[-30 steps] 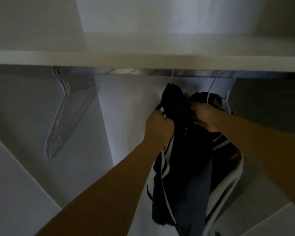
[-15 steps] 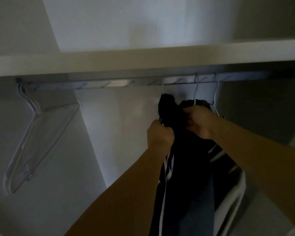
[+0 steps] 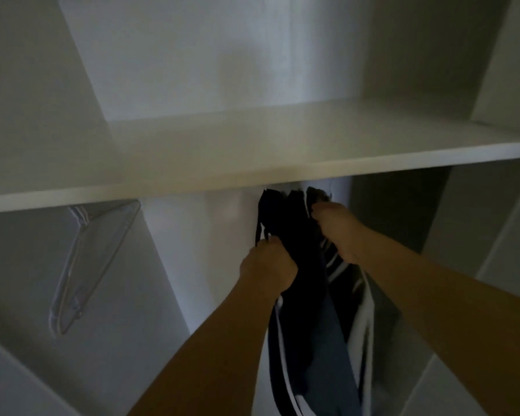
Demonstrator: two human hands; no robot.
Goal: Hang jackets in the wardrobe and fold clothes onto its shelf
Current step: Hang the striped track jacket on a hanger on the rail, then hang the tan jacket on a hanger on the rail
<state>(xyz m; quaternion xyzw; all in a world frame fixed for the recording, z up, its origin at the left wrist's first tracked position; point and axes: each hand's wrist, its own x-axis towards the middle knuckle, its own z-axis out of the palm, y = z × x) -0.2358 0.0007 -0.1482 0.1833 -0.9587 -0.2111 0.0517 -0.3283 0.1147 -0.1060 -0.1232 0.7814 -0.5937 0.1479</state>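
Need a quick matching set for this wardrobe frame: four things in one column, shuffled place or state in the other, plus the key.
Things:
1. left hand
2. right hand
3. clear hangers
4. shelf

Places or states:
A. hang bare at the far left, under the shelf
B. grips the dark jacket's left edge, lower down
C. white board spanning the wardrobe above the clothes
D. grips the clothes near their top, just under the shelf

Pairs: 1-B, 2-D, 3-A, 4-C

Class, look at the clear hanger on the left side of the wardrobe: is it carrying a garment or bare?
Bare. The clear hanger shows the wardrobe wall through its frame, with no cloth on it.
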